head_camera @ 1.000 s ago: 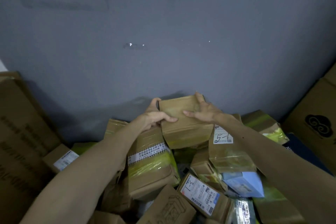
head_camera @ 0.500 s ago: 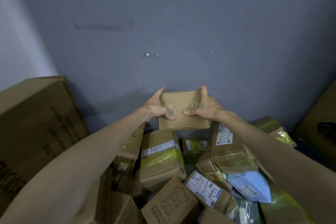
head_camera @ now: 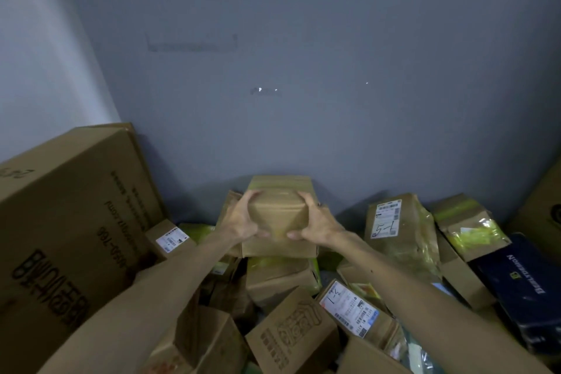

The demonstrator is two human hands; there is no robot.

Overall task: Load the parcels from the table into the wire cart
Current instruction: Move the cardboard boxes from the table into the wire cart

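Parcel (head_camera: 277,217) turned end-on and drawn nearer than a moment ago; left grip (head_camera: 239,222) and right grip (head_camera: 318,226) curl round its sides; probably the carry comes next; cart unseen.

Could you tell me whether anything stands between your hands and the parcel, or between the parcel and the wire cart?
Nothing stands between them: the left hand and the right hand both grip the brown parcel directly, above the pile of parcels. The wire cart is not in view, so that path cannot be judged.
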